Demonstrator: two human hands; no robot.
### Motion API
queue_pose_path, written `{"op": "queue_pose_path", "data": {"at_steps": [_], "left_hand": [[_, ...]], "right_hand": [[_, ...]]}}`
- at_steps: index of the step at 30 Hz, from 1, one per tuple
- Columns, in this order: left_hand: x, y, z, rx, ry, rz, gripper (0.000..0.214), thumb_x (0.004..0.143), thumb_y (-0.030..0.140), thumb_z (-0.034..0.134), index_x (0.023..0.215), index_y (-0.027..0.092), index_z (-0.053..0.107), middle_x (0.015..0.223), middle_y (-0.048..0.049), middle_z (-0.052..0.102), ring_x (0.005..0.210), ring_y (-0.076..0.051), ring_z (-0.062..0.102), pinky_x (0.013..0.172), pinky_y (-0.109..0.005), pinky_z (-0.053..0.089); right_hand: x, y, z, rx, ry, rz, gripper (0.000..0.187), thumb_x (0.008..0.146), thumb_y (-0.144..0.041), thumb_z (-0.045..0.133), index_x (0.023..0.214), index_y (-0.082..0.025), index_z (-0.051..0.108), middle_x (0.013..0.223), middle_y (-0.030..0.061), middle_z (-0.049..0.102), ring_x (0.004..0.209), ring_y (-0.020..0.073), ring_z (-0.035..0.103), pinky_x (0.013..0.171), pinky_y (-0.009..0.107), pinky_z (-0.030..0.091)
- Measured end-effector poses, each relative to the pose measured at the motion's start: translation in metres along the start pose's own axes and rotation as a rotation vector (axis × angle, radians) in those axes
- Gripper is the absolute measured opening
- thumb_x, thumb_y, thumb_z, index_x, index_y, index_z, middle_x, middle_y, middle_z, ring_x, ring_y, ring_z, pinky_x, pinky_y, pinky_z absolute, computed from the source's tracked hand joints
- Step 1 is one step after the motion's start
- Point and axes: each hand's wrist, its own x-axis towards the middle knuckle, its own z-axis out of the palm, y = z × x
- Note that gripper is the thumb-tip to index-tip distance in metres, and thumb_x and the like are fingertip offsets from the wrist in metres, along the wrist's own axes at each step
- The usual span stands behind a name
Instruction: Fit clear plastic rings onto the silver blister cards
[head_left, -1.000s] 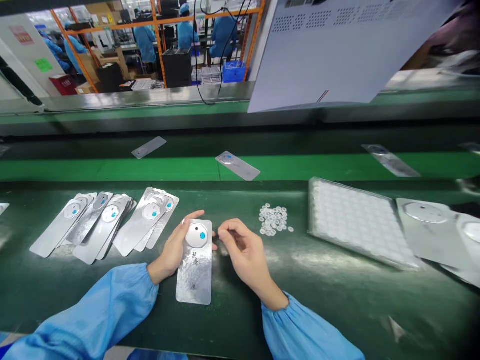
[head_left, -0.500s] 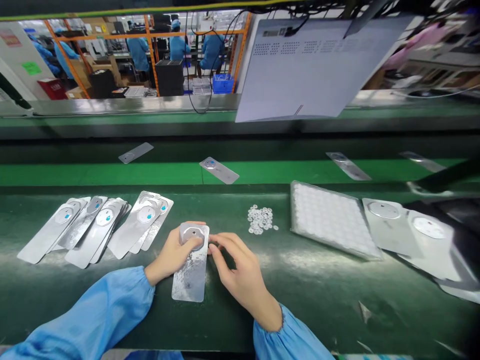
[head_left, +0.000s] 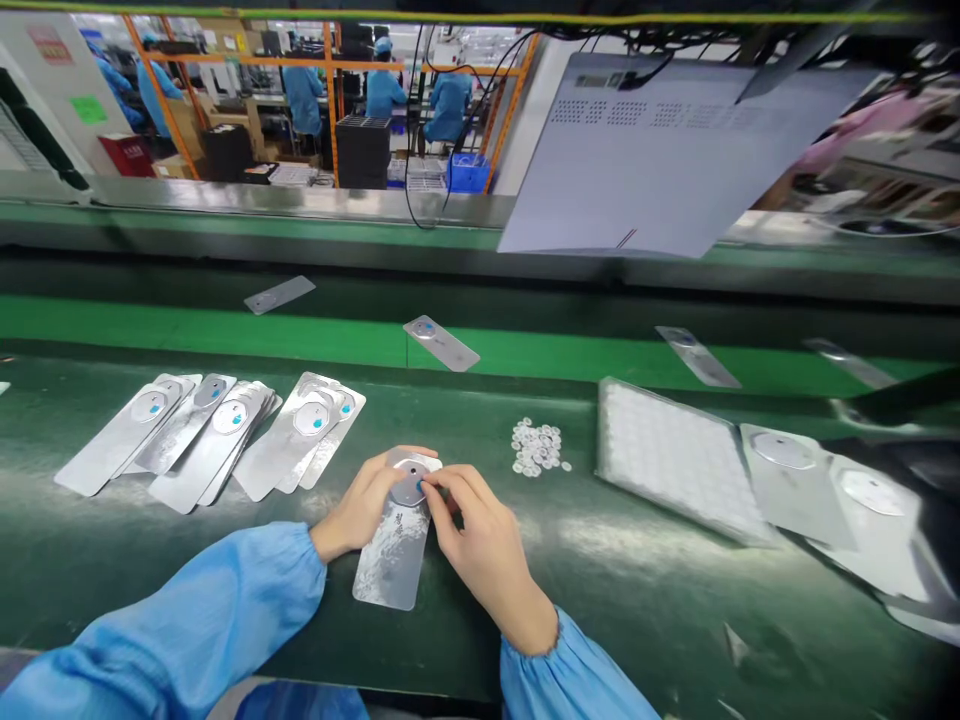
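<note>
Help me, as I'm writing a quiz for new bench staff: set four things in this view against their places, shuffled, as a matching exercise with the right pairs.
Things
1. Left hand
2. Right hand
3. Small clear rings
4. Blue bin

Places
A. Heaped on the green bench, apart from both hands
B. Beyond the bench, beside an orange post
C. At the right side of the round area on the silver panel
D. Holding the silver panel from its left side

Pairs: 1-D, 2-C, 3-A, 4-B
</note>
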Motion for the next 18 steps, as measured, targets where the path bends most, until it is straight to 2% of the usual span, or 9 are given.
{"op": "queue_pose_path", "data": {"at_steps": [8,14,18], "left_hand": [[0.001,-0.007,0.000,-0.075,0.003,-0.028,0.040,0.095,0.030,0.044,0.118,0.015,0.073,0.125,-0.0092,0.073,0.117,-0.029,0.064,0.104,-0.038,0.046],[0.003,0.002,0.004,-0.229,0.124,-0.107,0.044,0.088,0.034,0.047,0.112,0.010,0.074,0.115,-0.0115,0.076,0.107,-0.030,0.068,0.096,-0.036,0.049],[0.003,0.008,0.006,-0.404,0.077,-0.220,0.053,0.082,0.041,0.055,0.120,0.008,0.068,0.099,-0.0140,0.079,0.087,-0.032,0.074,0.080,-0.039,0.056]], "right_hand": [[0.001,-0.001,-0.003,-0.076,-0.070,-0.011,0.015,0.107,-0.022,0.046,0.101,-0.020,0.060,0.097,0.0051,0.068,0.068,0.0145,0.063,0.056,0.026,0.044],[-0.004,0.001,-0.001,0.224,-0.041,0.077,0.012,0.105,-0.021,0.050,0.101,-0.020,0.061,0.096,0.0055,0.064,0.073,0.0141,0.060,0.063,0.025,0.047],[-0.005,-0.001,-0.009,0.410,0.042,0.253,0.016,0.103,-0.028,0.056,0.092,-0.020,0.064,0.089,0.0048,0.062,0.066,0.0135,0.055,0.056,0.024,0.046]]}}
